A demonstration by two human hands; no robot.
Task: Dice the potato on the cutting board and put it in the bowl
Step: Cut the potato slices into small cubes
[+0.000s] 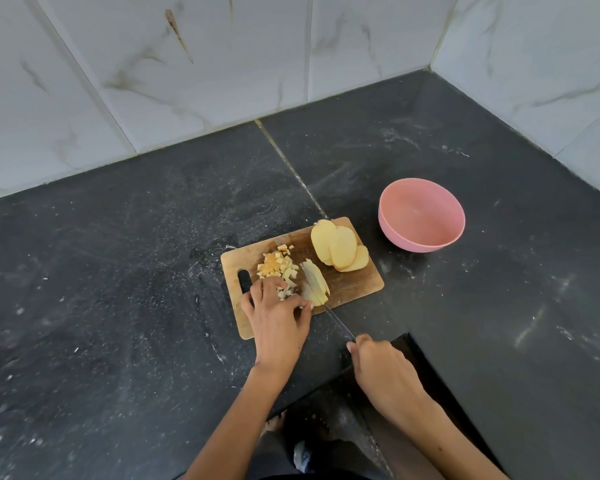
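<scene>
Pale potato strips [315, 283] steadied under my left hand's [278, 315] curled fingertips while my right hand [381, 370] grips the slim steel knife [336, 322], dicing.

Dark speckled counter [118, 271] under both hands; white marble-look wall tiles [187, 64] beyond, cornering far right.

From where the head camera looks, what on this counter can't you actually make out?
- Knife handle: hidden inside the right hand in the head view; only the thin blade shows.
- Near end of the potato strips: covered by the left hand, so the exact grip is unclear.
- Near left corner of the cutting board: under that hand.
- Diced pieces: too small to count.
- Pink bowl: its outer base is hidden by its own wall.
</scene>
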